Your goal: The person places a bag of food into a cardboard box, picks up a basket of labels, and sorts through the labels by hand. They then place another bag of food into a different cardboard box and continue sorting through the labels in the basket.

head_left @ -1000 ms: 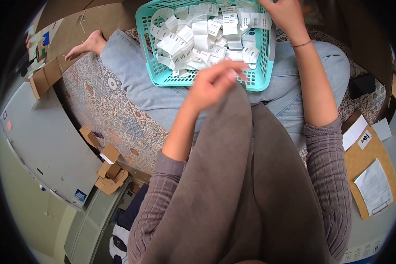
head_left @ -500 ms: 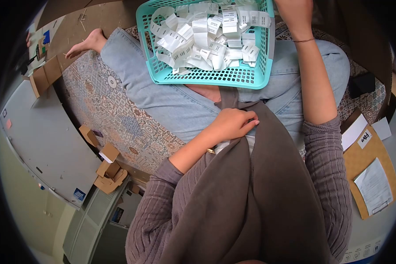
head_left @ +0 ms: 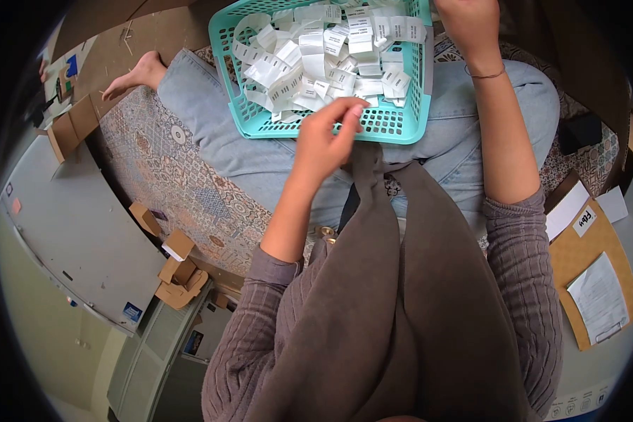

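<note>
A turquoise plastic basket (head_left: pixel 243 126) with a perforated wall rests across the lap. Inside lies a loose heap of white printed label strips (head_left: pixel 313 53), curled and overlapping. My left hand (head_left: pixel 321 141) is over the basket's near rim, fingers loosely bent towards the labels. A gap shows between its thumb and index finger, with nothing visible in it. My right hand (head_left: pixel 471 32) is beside the basket's right rim at the top edge of the view. Its fingers are cut off there, so what they hold, if anything, is hidden.
Crossed legs in jeans (head_left: pixel 225 130) lie on a patterned mat (head_left: pixel 197 190). Opened small cardboard boxes (head_left: pixel 179 271) are at the left, by a grey panel (head_left: pixel 77 225). To the right are a brown clipboard (head_left: pixel 580 306) with papers and a black object (head_left: pixel 579 133).
My left hand has risen from the scarf at the waist to the basket's near rim. The basket has shifted slightly left. My right hand stays at the top edge.
</note>
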### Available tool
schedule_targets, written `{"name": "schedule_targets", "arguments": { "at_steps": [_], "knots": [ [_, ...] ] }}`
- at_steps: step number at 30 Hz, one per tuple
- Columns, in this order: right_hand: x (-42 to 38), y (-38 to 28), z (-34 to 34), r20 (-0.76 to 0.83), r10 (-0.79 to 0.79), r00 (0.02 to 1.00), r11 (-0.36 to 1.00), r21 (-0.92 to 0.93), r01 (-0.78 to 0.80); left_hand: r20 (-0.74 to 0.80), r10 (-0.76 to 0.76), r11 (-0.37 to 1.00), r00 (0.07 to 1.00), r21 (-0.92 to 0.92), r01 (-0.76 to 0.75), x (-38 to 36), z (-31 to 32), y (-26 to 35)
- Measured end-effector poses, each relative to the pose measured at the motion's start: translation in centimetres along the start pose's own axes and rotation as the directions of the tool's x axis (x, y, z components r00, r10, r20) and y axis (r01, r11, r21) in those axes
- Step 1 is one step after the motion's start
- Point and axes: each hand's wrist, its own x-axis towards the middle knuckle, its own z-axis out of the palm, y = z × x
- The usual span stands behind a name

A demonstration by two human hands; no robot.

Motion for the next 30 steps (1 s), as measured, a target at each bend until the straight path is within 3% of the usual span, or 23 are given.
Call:
{"name": "schedule_targets", "arguments": {
  "at_steps": [4, 7, 14, 16, 17, 18, 20, 22, 24, 28, 30],
  "knots": [
    [0.2, 0.5, -0.1, 0.039, -0.005, 0.999, 0.972, 0.234, -0.004, -0.201, 0.047, 0.994, 0.978, -0.089, -0.066, 1.5, -2.1, -1.0],
    [0.3, 0.8, -0.5, 0.041, 0.020, 0.999, 0.988, 0.155, -0.026, -0.284, 0.057, 0.995, 0.957, -0.067, -0.079, 2.2, -2.9, -1.4],
    [0.2, 0.1, -0.4, 0.035, 0.035, 0.999, 0.985, 0.168, -0.041, -0.208, 0.006, 0.999, 0.978, -0.042, -0.015, 2.3, -1.9, -2.0],
    [0.4, 0.8, -0.3, 0.026, 0.021, 0.999, 0.960, 0.279, -0.027, -0.114, 0.213, 0.930, 0.970, 0.328, -0.165, 2.6, -1.3, -2.4],
    [0.5, 1.1, -0.4, 0.017, 0.023, 1.000, 0.960, 0.278, -0.027, 0.054, 0.237, 0.880, 0.970, 0.411, -0.238, 2.9, -1.4, -2.6],
    [0.6, 1.3, -0.5, 0.031, 0.017, 0.999, 0.959, 0.283, -0.025, 0.063, 0.239, 0.878, 0.969, 0.411, -0.243, 2.8, -1.3, -2.7],
    [0.5, 1.4, -0.7, 0.036, 0.014, 0.999, 0.959, 0.283, -0.024, 0.156, 0.393, 0.400, 0.906, 0.858, -0.321, 2.5, -0.8, -2.7],
    [0.5, 1.3, -0.8, 0.057, 0.056, 0.997, 0.971, 0.231, -0.068, 0.152, 0.361, 0.379, 0.920, 0.877, -0.294, 3.0, -1.5, -3.3],
    [0.4, 1.5, -0.7, 0.049, 0.030, 0.998, 0.973, 0.226, -0.040, 0.066, 0.170, 0.277, 0.983, 0.954, -0.112, 3.0, -2.0, -2.3],
    [0.4, 1.2, -0.6, 0.061, 0.028, 0.998, 0.980, 0.194, -0.039, -0.011, 0.114, 0.207, 0.993, 0.978, -0.013, 3.8, -2.3, -3.3],
    [0.4, 1.2, -0.8, 0.070, 0.044, 0.997, 0.982, 0.179, -0.056, 0.046, 0.168, 0.247, 0.985, 0.965, -0.087, 4.3, -2.0, -3.6]
  ]
}}
